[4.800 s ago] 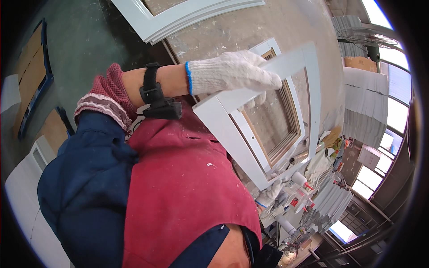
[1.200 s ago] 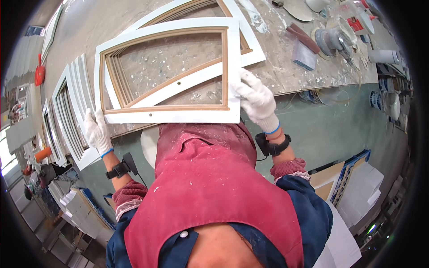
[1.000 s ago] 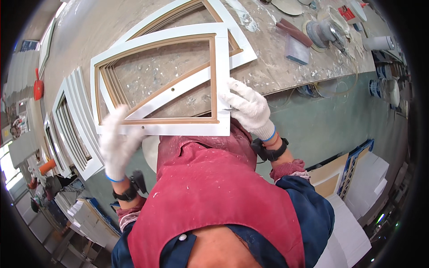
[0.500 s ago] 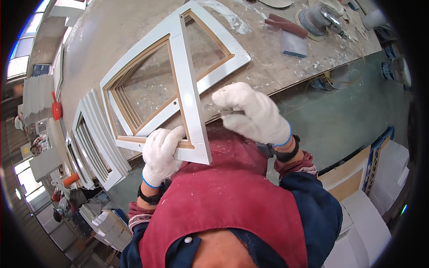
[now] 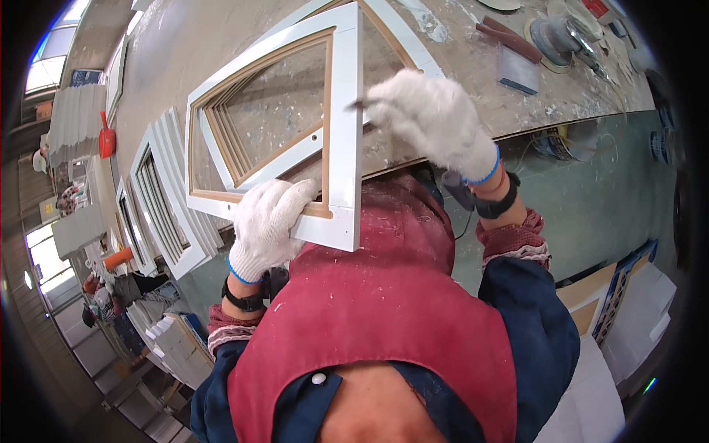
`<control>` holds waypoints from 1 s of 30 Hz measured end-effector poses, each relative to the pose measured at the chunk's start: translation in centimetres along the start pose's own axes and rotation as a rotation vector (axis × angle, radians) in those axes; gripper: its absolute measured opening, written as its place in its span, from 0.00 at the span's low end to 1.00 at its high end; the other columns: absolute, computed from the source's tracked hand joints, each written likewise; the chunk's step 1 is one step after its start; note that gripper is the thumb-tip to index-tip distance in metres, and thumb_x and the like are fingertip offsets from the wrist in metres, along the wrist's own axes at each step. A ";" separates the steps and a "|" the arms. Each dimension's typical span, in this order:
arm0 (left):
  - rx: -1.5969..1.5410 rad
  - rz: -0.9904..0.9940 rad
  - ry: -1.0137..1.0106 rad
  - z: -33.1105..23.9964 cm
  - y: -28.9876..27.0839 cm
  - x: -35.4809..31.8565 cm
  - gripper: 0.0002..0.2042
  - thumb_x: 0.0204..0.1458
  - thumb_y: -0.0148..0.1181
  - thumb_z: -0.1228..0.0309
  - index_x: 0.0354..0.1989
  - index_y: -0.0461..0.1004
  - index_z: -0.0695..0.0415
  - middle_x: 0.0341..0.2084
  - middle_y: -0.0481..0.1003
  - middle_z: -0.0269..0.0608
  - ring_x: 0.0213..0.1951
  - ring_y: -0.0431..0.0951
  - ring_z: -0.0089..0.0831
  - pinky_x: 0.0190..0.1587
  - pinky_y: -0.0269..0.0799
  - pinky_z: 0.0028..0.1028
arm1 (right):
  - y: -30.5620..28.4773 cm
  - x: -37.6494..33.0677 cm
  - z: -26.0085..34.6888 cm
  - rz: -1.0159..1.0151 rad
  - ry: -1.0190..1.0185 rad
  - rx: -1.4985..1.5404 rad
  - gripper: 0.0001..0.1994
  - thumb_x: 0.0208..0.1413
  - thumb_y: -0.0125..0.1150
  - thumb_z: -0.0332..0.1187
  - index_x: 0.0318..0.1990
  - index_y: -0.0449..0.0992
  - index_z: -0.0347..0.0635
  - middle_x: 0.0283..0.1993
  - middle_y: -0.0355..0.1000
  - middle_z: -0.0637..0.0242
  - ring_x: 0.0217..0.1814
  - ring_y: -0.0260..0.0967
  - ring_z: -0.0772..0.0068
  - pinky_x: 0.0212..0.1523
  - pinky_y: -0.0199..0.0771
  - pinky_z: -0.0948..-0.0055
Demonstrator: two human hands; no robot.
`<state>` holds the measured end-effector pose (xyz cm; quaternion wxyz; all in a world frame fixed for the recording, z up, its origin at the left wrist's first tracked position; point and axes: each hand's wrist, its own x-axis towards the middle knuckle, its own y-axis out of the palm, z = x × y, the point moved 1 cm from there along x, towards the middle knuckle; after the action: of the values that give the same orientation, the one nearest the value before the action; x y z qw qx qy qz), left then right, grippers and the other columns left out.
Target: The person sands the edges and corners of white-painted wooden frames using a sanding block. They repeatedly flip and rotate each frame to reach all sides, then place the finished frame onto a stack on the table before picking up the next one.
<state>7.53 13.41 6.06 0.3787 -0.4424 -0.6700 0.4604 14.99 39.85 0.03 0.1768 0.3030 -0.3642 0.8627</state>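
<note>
My left hand (image 5: pixel 269 221), in a white knitted glove, is closed round the near rail of a white window-like frame (image 5: pixel 343 170) with brown inner edges. The frame is tilted up, its near corner close to my apron. Beneath it on the workbench (image 5: pixel 473 111) lie more white frames (image 5: pixel 418 60), partly covered. My right hand (image 5: pixel 436 118), gloved too and blurred, is beside the frame's right-hand edge. Its fingers pinch a small dark, flat piece (image 5: pixel 357 105), whose tip is at that edge; its kind is unclear.
A stack of white frames (image 5: pixel 166 199) stands at the left, near a red-handled tool (image 5: pixel 108 140). At the far right of the bench are a round sander (image 5: pixel 552 43), reddish-brown sheets (image 5: pixel 508 38) and a grey-blue block (image 5: pixel 517 70). White panels (image 5: pixel 635 303) lean at lower right.
The frame has turned more upright in view, my left hand still on its near rail. My right hand has moved up and away from me, along the frame's right-hand edge.
</note>
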 end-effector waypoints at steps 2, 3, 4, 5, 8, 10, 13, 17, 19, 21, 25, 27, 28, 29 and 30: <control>0.009 0.024 0.013 0.2 0.0 -0.3 0.24 0.33 0.70 0.64 0.43 0.74 0.54 0.28 0.74 0.39 0.32 0.76 0.42 0.36 0.71 0.37 | 0.2 0.7 -1.9 -0.091 -0.013 -0.126 0.10 0.57 0.62 0.40 0.43 0.77 0.49 0.31 0.74 0.65 0.26 0.73 0.62 0.25 0.72 0.68; 0.006 0.024 0.018 0.3 0.1 -0.6 0.24 0.33 0.69 0.64 0.43 0.74 0.54 0.28 0.74 0.39 0.32 0.76 0.42 0.36 0.71 0.37 | 0.4 1.3 -3.4 -0.118 -0.034 -0.158 0.11 0.57 0.62 0.40 0.44 0.77 0.49 0.31 0.74 0.65 0.25 0.72 0.63 0.23 0.71 0.68; 0.001 0.023 0.028 0.4 0.2 -0.8 0.24 0.33 0.69 0.64 0.43 0.74 0.54 0.28 0.74 0.39 0.32 0.76 0.42 0.36 0.71 0.37 | 0.4 1.8 -5.1 -0.147 -0.054 -0.195 0.11 0.57 0.62 0.40 0.45 0.77 0.49 0.31 0.74 0.65 0.23 0.71 0.63 0.22 0.70 0.68; 0.000 0.019 0.032 0.1 0.1 -0.6 0.22 0.34 0.68 0.67 0.42 0.74 0.54 0.27 0.74 0.39 0.32 0.76 0.41 0.35 0.71 0.37 | 0.5 2.2 -5.9 -0.177 -0.077 -0.234 0.12 0.58 0.62 0.40 0.46 0.77 0.49 0.31 0.74 0.66 0.21 0.70 0.63 0.21 0.69 0.68; -0.001 0.019 0.014 0.1 0.3 -0.9 0.20 0.35 0.66 0.69 0.41 0.74 0.54 0.25 0.72 0.38 0.31 0.76 0.41 0.35 0.70 0.37 | -1.0 4.9 -5.0 -0.220 -0.069 -0.394 0.10 0.58 0.58 0.33 0.46 0.78 0.44 0.34 0.76 0.64 0.34 0.72 0.56 0.38 0.73 0.61; 0.000 0.022 0.021 0.2 0.2 -0.7 0.19 0.35 0.66 0.70 0.41 0.73 0.53 0.25 0.72 0.38 0.31 0.75 0.41 0.34 0.70 0.37 | -0.6 5.5 -5.9 -0.346 -0.107 -0.387 0.09 0.59 0.57 0.32 0.45 0.78 0.43 0.33 0.77 0.64 0.34 0.73 0.55 0.39 0.74 0.60; 0.003 0.020 0.013 0.2 0.4 -0.4 0.20 0.35 0.66 0.71 0.41 0.73 0.52 0.25 0.71 0.38 0.31 0.75 0.40 0.34 0.69 0.37 | 0.7 3.2 -6.4 -0.256 -0.073 -0.379 0.10 0.60 0.58 0.37 0.46 0.78 0.45 0.33 0.76 0.63 0.29 0.74 0.61 0.32 0.75 0.66; 0.004 0.060 -0.021 -0.2 0.3 0.4 0.21 0.33 0.67 0.71 0.40 0.72 0.52 0.26 0.71 0.38 0.32 0.75 0.40 0.35 0.70 0.37 | 1.7 -0.8 -2.8 -0.113 -0.130 -0.360 0.14 0.55 0.59 0.32 0.50 0.77 0.50 0.33 0.70 0.68 0.29 0.67 0.67 0.26 0.66 0.72; 0.026 0.067 -0.027 -0.3 0.4 0.6 0.20 0.33 0.67 0.71 0.40 0.71 0.51 0.26 0.71 0.37 0.33 0.76 0.40 0.36 0.70 0.37 | 1.7 -2.6 -0.2 -0.037 -0.179 -0.278 0.17 0.50 0.58 0.30 0.50 0.77 0.51 0.31 0.66 0.71 0.29 0.65 0.69 0.24 0.61 0.73; 0.028 0.086 -0.029 -0.2 0.5 1.0 0.20 0.34 0.67 0.71 0.40 0.71 0.51 0.27 0.72 0.37 0.33 0.76 0.40 0.36 0.71 0.36 | 0.9 -3.9 3.4 0.163 -0.153 -0.104 0.17 0.47 0.59 0.30 0.47 0.77 0.51 0.28 0.66 0.72 0.28 0.66 0.69 0.24 0.60 0.72; 0.036 0.118 -0.059 0.0 0.8 1.3 0.24 0.33 0.70 0.70 0.44 0.73 0.50 0.29 0.73 0.38 0.36 0.77 0.41 0.37 0.72 0.37 | -0.6 -5.5 8.0 0.436 -0.166 0.210 0.09 0.45 0.61 0.32 0.36 0.78 0.50 0.22 0.69 0.72 0.23 0.68 0.67 0.23 0.63 0.69; 0.006 0.115 -0.077 0.1 0.2 1.7 0.26 0.33 0.71 0.69 0.46 0.73 0.51 0.31 0.75 0.39 0.38 0.78 0.43 0.39 0.73 0.38 | -1.2 -5.8 7.3 0.362 -0.120 0.265 0.14 0.42 0.66 0.32 0.39 0.79 0.47 0.26 0.72 0.72 0.28 0.72 0.68 0.28 0.69 0.71; 0.006 0.115 -0.060 0.2 -0.2 1.8 0.26 0.33 0.71 0.69 0.47 0.73 0.52 0.31 0.75 0.40 0.38 0.78 0.43 0.39 0.73 0.38 | -1.4 -5.9 6.4 0.272 -0.089 0.307 0.16 0.41 0.69 0.31 0.41 0.79 0.46 0.27 0.74 0.72 0.30 0.73 0.67 0.30 0.72 0.71; 0.011 0.113 -0.037 0.4 -0.6 2.0 0.26 0.34 0.71 0.70 0.47 0.73 0.52 0.32 0.76 0.40 0.38 0.78 0.43 0.39 0.73 0.39 | -1.8 -5.2 6.1 0.152 0.002 0.362 0.21 0.40 0.73 0.28 0.46 0.79 0.43 0.33 0.77 0.66 0.34 0.74 0.67 0.36 0.75 0.70; 0.015 0.111 -0.018 0.6 -1.1 2.2 0.25 0.34 0.71 0.70 0.47 0.73 0.52 0.32 0.76 0.41 0.38 0.79 0.44 0.39 0.73 0.39 | -2.8 -3.8 6.1 0.103 0.009 0.239 0.21 0.41 0.74 0.26 0.48 0.78 0.41 0.39 0.77 0.62 0.38 0.75 0.65 0.37 0.76 0.69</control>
<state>6.01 15.07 7.17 0.3501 -0.4719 -0.6442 0.4897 21.75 36.90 2.38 0.0965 0.2991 -0.2732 0.9092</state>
